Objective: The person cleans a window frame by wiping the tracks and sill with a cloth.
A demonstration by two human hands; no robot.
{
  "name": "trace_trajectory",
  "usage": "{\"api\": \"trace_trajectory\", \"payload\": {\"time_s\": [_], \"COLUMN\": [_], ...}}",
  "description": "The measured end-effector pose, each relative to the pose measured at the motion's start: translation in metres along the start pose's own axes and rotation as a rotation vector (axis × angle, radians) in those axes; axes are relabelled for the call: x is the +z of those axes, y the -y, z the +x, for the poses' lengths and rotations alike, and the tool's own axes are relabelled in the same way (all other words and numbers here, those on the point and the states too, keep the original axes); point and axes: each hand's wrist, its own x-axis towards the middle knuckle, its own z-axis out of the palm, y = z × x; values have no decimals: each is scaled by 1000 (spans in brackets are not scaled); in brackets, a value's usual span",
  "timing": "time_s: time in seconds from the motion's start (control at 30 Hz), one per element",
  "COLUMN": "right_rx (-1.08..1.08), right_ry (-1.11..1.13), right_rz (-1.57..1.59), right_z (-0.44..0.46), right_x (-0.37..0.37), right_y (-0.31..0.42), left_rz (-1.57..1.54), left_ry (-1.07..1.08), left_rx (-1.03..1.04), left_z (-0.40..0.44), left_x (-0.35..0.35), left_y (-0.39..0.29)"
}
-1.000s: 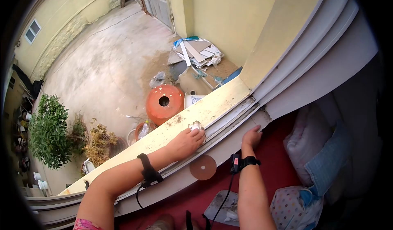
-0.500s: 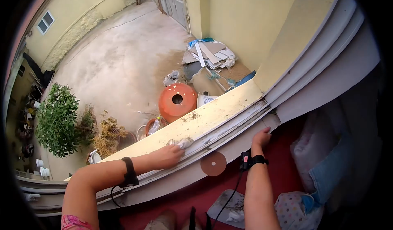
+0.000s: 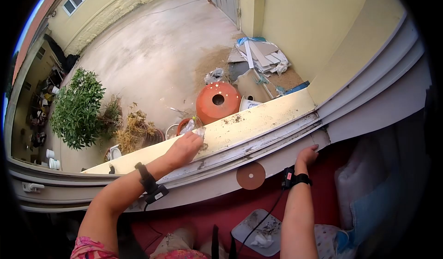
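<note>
My left hand [image 3: 184,148] reaches over the window track and is closed on a crumpled white tissue [image 3: 200,131], above the pale yellow outer sill [image 3: 258,119]. Dark dirt specks lie on that sill and along the white window track [image 3: 272,132]. My right hand [image 3: 307,155] rests at the inner ledge [image 3: 295,144], its palm turned down and a finger stretched out; it holds nothing that I can see. Below, a grey tray [image 3: 258,226] carries dirt and a crumpled white tissue [image 3: 263,239].
A round brown disc [image 3: 251,175] lies against the inner ledge. Outside stand an orange-red pot [image 3: 218,103], a green bush [image 3: 77,109] and a pile of boards [image 3: 263,53]. Bags and cloth [image 3: 364,180] sit at the right on red fabric [image 3: 323,199].
My left hand has lifted the tissue away from the track, outward over the sill. The view has shifted, and my right hand stays at the ledge.
</note>
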Motion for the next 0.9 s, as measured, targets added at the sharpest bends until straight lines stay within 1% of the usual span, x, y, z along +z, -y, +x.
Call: {"api": "trace_trajectory", "payload": {"time_s": [0.03, 0.1, 0.13, 0.2, 0.23, 0.3, 0.33, 0.47, 0.53, 0.57, 0.63, 0.67, 0.77, 0.8, 0.87, 0.9], "right_rx": [5, -2, 3, 0, -3, -33, -28, -33, -33, -24, -30, -34, -43, -47, -45, -35], "right_ry": [-11, 4, -6, -18, -5, -33, -30, -15, -14, -24, -30, -37, -44, -36, -22, -12], "right_rz": [6, -20, -23, -25, -32, -60, -59, -53, -72, -79, -85, -86, -74, -65, -78, -89], "right_z": [0, 0, -2, 2, 6, 14, 11, 15, 20, 21, 20, 20, 24, 25, 30, 30], "right_x": [0, -1, -3, 1, 3, 8, 6, 7, 8, 10, 10, 10, 10, 11, 14, 13], "right_y": [0, -1, 1, -1, -5, -10, -7, -10, -12, -13, -13, -13, -14, -16, -18, -18], "left_rz": [-41, -12, -5, 98, 104, 63, 65, 137, 205, 207, 345, 507, 553, 550, 517, 515], "left_ry": [-161, -156, -166, -183, -181, -218, -169, -149, -119, -119, -17, 96, 138, 137, 119, 121], "left_rx": [-55, -311, -327, -466, -480, -640, -683, -725, -896, -898, -858, -750, -716, -718, -822, -819], "left_z": [6, 1, -6, -26, -37, -63, -81, -136, -155, -165, -191, -207, -214, -216, -217, -216], "left_x": [-8, -16, -19, -28, -35, -44, -45, -45, -43, -38, -21, -11, -1, 3, 10, 10], "left_y": [5, 26, 37, 55, 55, 50, 45, 14, -7, -11, -16, -10, -13, -15, -18, -18]}}
